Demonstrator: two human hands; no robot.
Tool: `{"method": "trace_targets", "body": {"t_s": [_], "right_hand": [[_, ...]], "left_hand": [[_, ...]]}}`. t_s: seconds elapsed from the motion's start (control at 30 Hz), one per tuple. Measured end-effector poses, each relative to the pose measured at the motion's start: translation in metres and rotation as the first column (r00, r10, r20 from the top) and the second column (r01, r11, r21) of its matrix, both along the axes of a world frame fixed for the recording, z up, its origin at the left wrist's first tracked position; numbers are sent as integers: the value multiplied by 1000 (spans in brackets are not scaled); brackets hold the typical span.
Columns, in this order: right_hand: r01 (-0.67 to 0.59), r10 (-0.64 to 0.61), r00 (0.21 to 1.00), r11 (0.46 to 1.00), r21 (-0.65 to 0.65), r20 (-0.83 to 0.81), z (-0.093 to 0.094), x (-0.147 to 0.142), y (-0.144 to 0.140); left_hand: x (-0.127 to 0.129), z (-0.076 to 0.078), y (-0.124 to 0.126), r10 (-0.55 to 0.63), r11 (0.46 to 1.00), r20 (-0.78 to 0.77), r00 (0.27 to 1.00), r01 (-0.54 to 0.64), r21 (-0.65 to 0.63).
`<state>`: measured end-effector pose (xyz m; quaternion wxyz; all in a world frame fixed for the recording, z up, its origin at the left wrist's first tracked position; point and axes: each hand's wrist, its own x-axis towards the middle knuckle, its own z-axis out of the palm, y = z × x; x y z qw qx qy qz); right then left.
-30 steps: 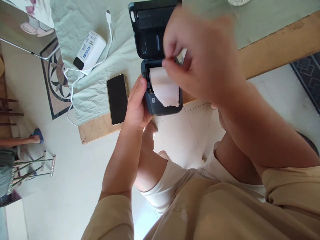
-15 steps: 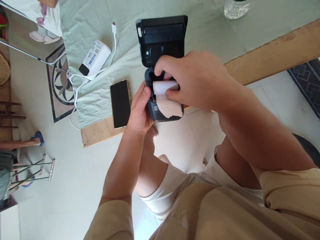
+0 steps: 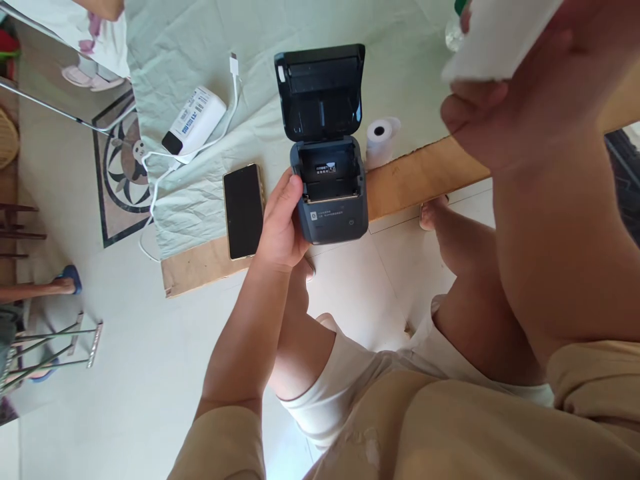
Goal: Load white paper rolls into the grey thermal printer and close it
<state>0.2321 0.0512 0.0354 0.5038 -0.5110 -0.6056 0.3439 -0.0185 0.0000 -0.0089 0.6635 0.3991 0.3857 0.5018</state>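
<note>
My left hand (image 3: 284,217) grips the left side of a small black thermal printer (image 3: 334,223) at the table's edge. Its lid (image 3: 321,90) is swung up, and the paper bay is bare, with a small label inside. At upper right, my raised right hand (image 3: 520,107) is closed on a white paper roll (image 3: 500,40), blurred and partly cut off by the frame. Another paper roll (image 3: 379,137) with a dark core stands on the table just right of the printer.
On the cloth-covered table (image 3: 240,133) lie a phone (image 3: 243,212) and a white power bank (image 3: 194,123) with a white cable (image 3: 233,80). A clear bottle (image 3: 453,33) stands behind my right hand. Other people's legs and a folding stool (image 3: 55,347) are at the left.
My right hand has lifted the paper roll out of the printer and carried it up to the right. The second roll beside the printer has come into view. My left hand still holds the printer.
</note>
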Motion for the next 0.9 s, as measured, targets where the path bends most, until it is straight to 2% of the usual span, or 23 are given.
{"method": "trace_targets", "body": {"t_s": [0.03,0.07,0.1,0.17,0.27,0.43,0.53,0.6,0.67,0.7,0.73,0.8,0.9], "right_hand": [[-14,-7,975,996,-92,-224,-7,9,5],[-12,-47,935,986,-163,-352,-13,16,10],[10,-91,923,977,-214,-373,-20,21,13],[186,-202,964,977,-103,-171,-31,26,15],[238,-243,963,970,56,118,-41,26,12],[272,-264,866,961,41,425,-46,28,8],[264,-267,834,961,75,484,-41,26,2],[241,-321,833,944,227,451,-33,18,-6],[197,-368,852,884,423,373,-25,2,-16],[132,-328,872,872,471,362,-23,-7,-20],[56,-269,877,881,471,399,-23,-16,-22],[-38,-153,837,942,335,525,-28,-34,-23],[4,-66,785,995,101,617,-40,-51,-17]], "left_hand": [[0,0,0,-7,1000,-2,1000,7,11],[-1,0,1,-15,1000,-4,1000,15,18],[-1,0,1,-23,999,-6,1000,24,21],[0,0,1,-24,1000,-7,1000,24,15],[1,0,1,1,1000,-8,1000,-1,-15],[3,-1,1,16,1000,-12,1000,-16,1],[3,-1,1,24,1000,-27,999,-23,6],[3,0,1,23,1000,-50,998,-24,-10],[4,0,0,26,999,-74,997,-28,-23],[4,1,0,29,999,-83,996,-31,-24],[5,1,-1,35,999,-90,995,-37,-23],[6,2,-2,46,999,-99,994,-48,-19],[7,3,-2,42,999,-100,994,-44,-18]]}}
